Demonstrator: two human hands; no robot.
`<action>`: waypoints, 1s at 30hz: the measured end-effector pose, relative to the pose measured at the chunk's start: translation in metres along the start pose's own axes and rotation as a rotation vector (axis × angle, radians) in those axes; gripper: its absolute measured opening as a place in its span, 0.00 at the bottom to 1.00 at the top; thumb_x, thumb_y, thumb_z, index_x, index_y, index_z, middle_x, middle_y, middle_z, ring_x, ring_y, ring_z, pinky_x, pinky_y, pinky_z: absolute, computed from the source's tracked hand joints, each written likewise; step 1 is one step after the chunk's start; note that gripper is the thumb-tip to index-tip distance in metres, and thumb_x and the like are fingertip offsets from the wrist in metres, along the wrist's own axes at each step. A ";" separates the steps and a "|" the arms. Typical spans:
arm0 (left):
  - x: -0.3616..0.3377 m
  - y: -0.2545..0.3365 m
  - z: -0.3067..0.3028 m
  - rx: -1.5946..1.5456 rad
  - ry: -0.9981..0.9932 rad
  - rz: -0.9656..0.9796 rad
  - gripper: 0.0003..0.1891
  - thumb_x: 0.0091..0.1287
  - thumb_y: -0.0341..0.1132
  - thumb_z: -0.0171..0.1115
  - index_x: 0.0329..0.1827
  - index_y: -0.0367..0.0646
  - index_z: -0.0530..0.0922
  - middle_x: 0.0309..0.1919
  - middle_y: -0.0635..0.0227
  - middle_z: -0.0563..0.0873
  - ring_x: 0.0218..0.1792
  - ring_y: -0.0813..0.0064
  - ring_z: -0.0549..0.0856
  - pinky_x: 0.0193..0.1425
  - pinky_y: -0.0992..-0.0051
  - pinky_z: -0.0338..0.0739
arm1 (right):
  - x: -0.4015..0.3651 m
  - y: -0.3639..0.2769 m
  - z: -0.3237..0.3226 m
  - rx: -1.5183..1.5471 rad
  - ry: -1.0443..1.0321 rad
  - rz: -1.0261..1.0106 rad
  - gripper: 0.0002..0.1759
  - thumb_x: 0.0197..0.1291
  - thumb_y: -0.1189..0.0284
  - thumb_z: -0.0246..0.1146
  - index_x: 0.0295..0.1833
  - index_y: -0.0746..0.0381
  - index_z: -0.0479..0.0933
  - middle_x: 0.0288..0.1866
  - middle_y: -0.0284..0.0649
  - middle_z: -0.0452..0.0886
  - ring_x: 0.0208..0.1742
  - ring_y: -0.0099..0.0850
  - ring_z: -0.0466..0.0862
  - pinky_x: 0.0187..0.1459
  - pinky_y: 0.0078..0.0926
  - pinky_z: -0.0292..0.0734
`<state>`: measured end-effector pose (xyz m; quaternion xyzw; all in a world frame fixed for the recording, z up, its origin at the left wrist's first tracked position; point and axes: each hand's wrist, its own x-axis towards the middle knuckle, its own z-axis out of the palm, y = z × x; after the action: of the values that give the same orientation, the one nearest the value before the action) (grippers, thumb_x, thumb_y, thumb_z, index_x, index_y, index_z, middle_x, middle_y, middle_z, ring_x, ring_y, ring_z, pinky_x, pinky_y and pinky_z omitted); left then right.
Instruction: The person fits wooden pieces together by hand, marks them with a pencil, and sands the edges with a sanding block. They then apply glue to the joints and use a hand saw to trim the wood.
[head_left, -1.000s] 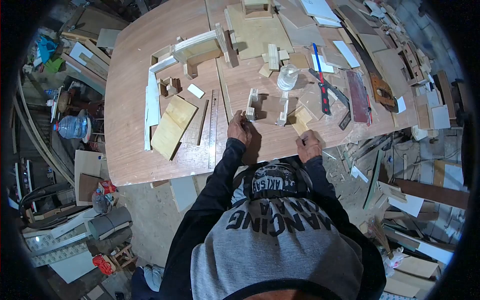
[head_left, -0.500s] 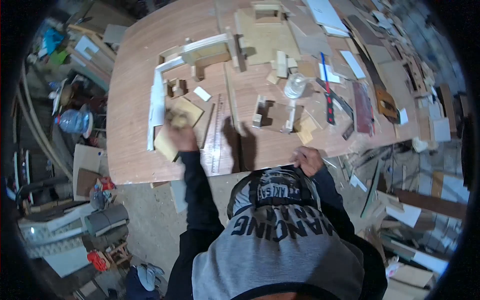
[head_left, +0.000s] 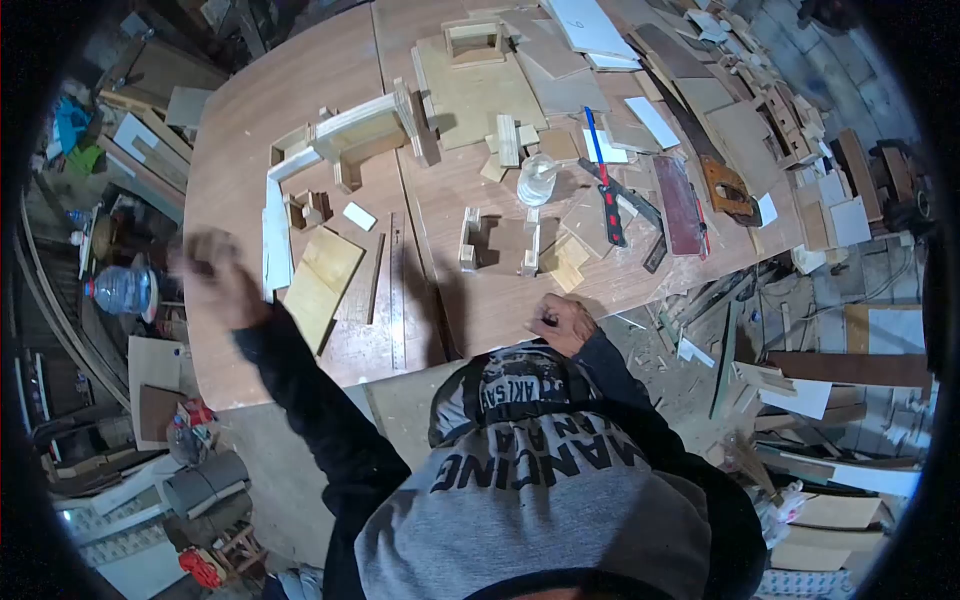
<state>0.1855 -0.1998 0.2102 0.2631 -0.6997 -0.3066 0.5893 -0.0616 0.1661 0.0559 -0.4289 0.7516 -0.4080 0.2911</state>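
- My two hands are well apart, one at each side of my body.
- My left hand (head_left: 215, 278) is blurred, over the left edge of the wooden table (head_left: 245, 150); I cannot tell whether its fingers are closed on anything.
- Nearest to it are a long white strip (head_left: 275, 245) and, just beyond that, a rectangular plywood board (head_left: 325, 275) lying at a slant.
- My right hand (head_left: 562, 322) is at the table's near edge with its fingers curled in; I cannot tell whether something is inside them.
- In front of it lie light plywood scraps (head_left: 568, 265), and near those a small U-shaped wooden frame (head_left: 500, 262) stands on the table, between my hands, nearer the right one.
- Right of the plywood board lie a dark wooden stick (head_left: 376, 280) and a ruler (head_left: 398, 290), roughly side by side.
- Beyond the board are a small white rectangle (head_left: 359, 216), a little wooden box (head_left: 304, 210) and a larger wooden frame (head_left: 365, 128).
- A clear plastic jar (head_left: 535, 185) is just beyond the small frame.
- Farther right lie a carpenter's square (head_left: 655, 255) and a wooden-handled handsaw (head_left: 724, 185).
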 end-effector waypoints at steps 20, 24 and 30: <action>-0.106 -0.215 -0.064 0.812 -0.801 -0.360 0.55 0.32 0.50 0.79 0.63 0.36 0.58 0.55 0.45 0.67 0.58 0.47 0.63 0.63 0.59 0.63 | -0.013 0.080 -0.014 0.274 0.205 0.102 0.07 0.57 0.81 0.49 0.39 0.68 0.72 0.26 0.41 0.75 0.26 0.27 0.79 0.26 0.20 0.75; -0.103 -0.188 -0.051 1.008 -0.726 -0.522 0.60 0.27 0.48 0.81 0.68 0.51 0.54 0.59 0.52 0.64 0.60 0.47 0.63 0.62 0.54 0.66 | -0.006 0.098 -0.010 0.146 0.185 0.080 0.09 0.56 0.83 0.47 0.40 0.67 0.72 0.26 0.41 0.75 0.26 0.26 0.79 0.27 0.20 0.75; -0.095 -0.181 -0.050 1.165 -0.728 -0.481 0.55 0.35 0.49 0.78 0.67 0.48 0.53 0.52 0.49 0.72 0.52 0.51 0.70 0.56 0.54 0.68 | 0.008 0.080 -0.026 0.176 0.090 0.175 0.11 0.56 0.83 0.50 0.45 0.66 0.70 0.27 0.43 0.77 0.25 0.25 0.77 0.27 0.20 0.74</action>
<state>0.2515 -0.2584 0.0197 0.5617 -0.8240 -0.0735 -0.0004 -0.1189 0.1927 -0.0011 -0.3158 0.7596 -0.4644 0.3280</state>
